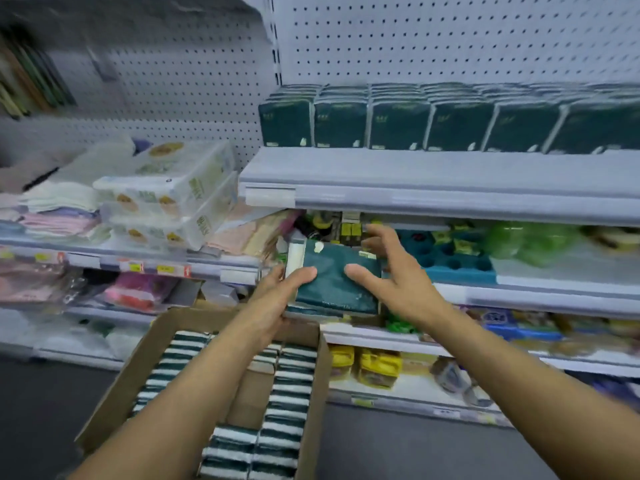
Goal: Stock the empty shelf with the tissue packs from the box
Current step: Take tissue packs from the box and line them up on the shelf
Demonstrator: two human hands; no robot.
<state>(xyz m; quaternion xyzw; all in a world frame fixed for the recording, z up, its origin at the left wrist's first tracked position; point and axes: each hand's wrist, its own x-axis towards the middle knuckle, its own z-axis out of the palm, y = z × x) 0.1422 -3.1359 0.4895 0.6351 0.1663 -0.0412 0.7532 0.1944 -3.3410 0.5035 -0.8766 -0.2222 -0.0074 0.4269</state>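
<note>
The dark green plastic-wrapped tissue pack [334, 282] sits between my hands, above the far end of the brown cardboard box [313, 403] and below the grey metal shelf [450, 178], where a row of matching packs [450, 123] already stands upright. It lies flat, broad face up, long axis running near to far, white end toward the shelving. My left hand [277, 299] grips its left edge, thumb over the top. My right hand [391, 271] has fingers spread, thumb resting on the pack. Both sit equally close; I reckon it goes up and right, tipped upright.
</note>
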